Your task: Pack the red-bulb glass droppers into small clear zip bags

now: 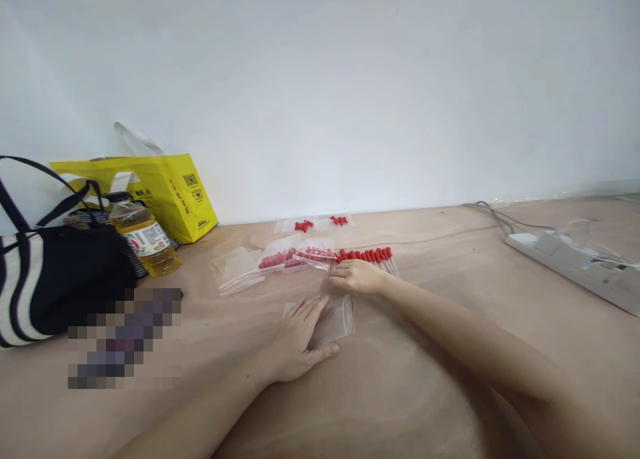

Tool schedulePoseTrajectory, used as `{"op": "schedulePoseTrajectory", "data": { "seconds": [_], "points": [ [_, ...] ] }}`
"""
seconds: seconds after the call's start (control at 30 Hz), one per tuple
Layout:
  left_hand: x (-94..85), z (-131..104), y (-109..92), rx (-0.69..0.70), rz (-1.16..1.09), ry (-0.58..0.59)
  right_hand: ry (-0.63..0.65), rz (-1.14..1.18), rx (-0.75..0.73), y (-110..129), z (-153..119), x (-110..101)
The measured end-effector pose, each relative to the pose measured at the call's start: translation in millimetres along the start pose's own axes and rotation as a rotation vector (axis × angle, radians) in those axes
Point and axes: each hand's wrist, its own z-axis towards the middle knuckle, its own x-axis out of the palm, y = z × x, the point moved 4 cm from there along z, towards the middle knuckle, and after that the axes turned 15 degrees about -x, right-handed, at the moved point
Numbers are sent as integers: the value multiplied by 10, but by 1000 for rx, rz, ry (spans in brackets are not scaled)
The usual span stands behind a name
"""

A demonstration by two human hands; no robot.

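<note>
On the tan tabletop (200,332), my splayed left hand (301,342) rests on a clear plastic bag (334,322), probably light, slippery, best edge-pinched; my curled right hand (356,277) hides any hold.

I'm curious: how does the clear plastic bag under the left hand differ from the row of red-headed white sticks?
The flat, clear plastic bag is see-through; the white sticks have red heads. The bag lies nearer, partly under the left hand; the sticks farther, beside the right hand. Both are on the brown table.
</note>
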Motion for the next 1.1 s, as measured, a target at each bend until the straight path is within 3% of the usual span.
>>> {"op": "schedulePoseTrajectory", "data": {
  "seconds": [0.07, 0.17, 0.23, 0.33, 0.43, 0.57, 0.73, 0.83, 0.93, 1.1],
  "points": [
    [0, 1, 1, -3, 21, 5, -259, 74, 114, 36, -98, -159],
    [-7, 1, -8, 1, 42, 13, -663, 239, 405, 71, -323, -385],
    [-15, 3, -19, 3, 53, 17, -865, 355, 595, 91, -497, -482],
    [-31, 7, -35, 0, 63, 16, -1069, 486, 815, 98, -773, -585],
    [-44, 9, -42, -14, 65, 19, -1145, 521, 943, 92, -1023, -678],
    [-56, 6, -44, -22, 74, 28, -1091, 554, 995, 133, -1190, -680],
    [-57, 8, -48, -28, 70, 29, -965, 602, 962, 284, -1197, -461],
    [-51, 9, -45, -30, 66, 33, -740, 617, 944, 390, -1155, -348],
    [-43, 9, -36, -21, 65, 35, -480, 572, 820, 484, -1054, -348],
    [-35, 17, -7, -43, 50, 31, -273, 463, 642, 519, -973, -435]
  ]
}}
